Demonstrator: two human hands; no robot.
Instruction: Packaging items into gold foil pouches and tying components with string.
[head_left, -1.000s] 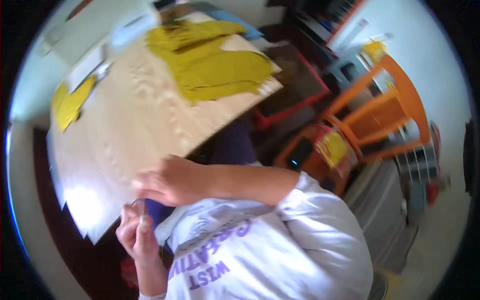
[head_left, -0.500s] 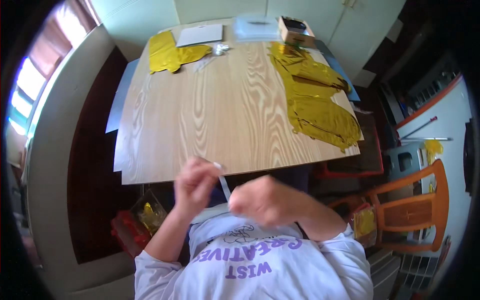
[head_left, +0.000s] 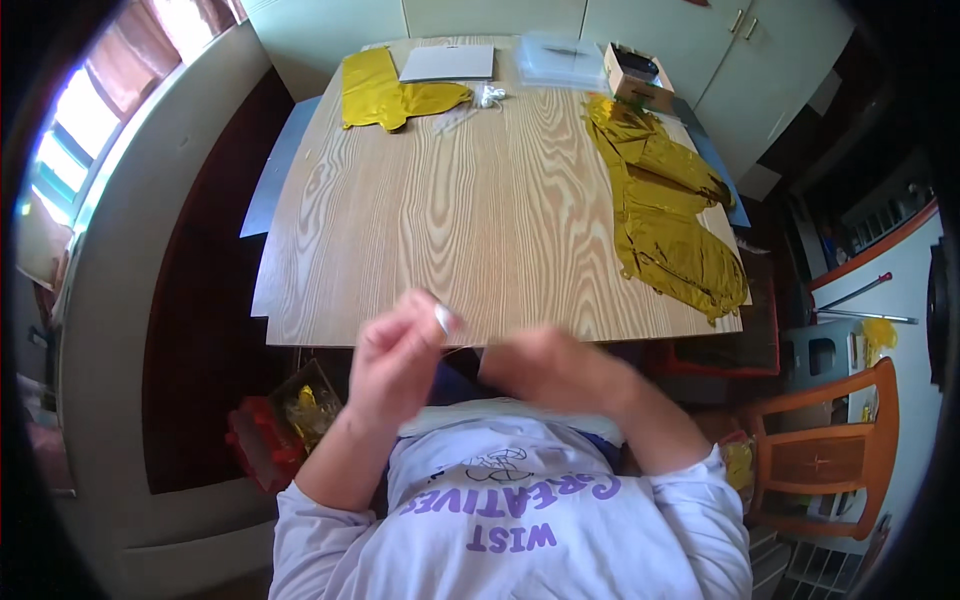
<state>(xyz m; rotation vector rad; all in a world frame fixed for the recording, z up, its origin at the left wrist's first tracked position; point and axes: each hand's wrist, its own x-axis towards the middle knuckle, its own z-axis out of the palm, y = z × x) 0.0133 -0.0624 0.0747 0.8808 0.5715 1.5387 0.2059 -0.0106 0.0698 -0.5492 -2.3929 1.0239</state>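
Left hand [head_left: 395, 360] is raised close to the chest, just off the near edge of the table [head_left: 480, 230]. We see its fingertips pinched on a small white piece [head_left: 443, 318], perhaps a tube or cap; it is too blurred to name more closely. The grip there is closed on that piece, held up near the face, likely so that we can work on it with both hands at close range.

Right hand [head_left: 560, 368] sits just beside it, fingers curled inward. Motion blur hides the fingertips, so we cannot tell whether this grip holds anything or is merely clenched.

Out on the table, all well apart from the hands:
- a crumpled gold foil balloon [head_left: 665, 205] spread along the right edge, flat and deflated, some of it hanging over the side
- a second gold foil piece [head_left: 385, 95] at the far left corner
- a white sheet [head_left: 448, 63] and a clear plastic bag [head_left: 560, 60] at the far edge
- a small open cardboard box [head_left: 637, 75] at the far right corner
- a small clear bundle [head_left: 488, 95] near the middle of the far end

Table is pale wood grain, its middle bare. Room: pale cabinets [head_left: 640, 30] behind, an orange chair [head_left: 825, 455] to our right, a bright window [head_left: 60, 170] at left, dark red floor [head_left: 200, 300].
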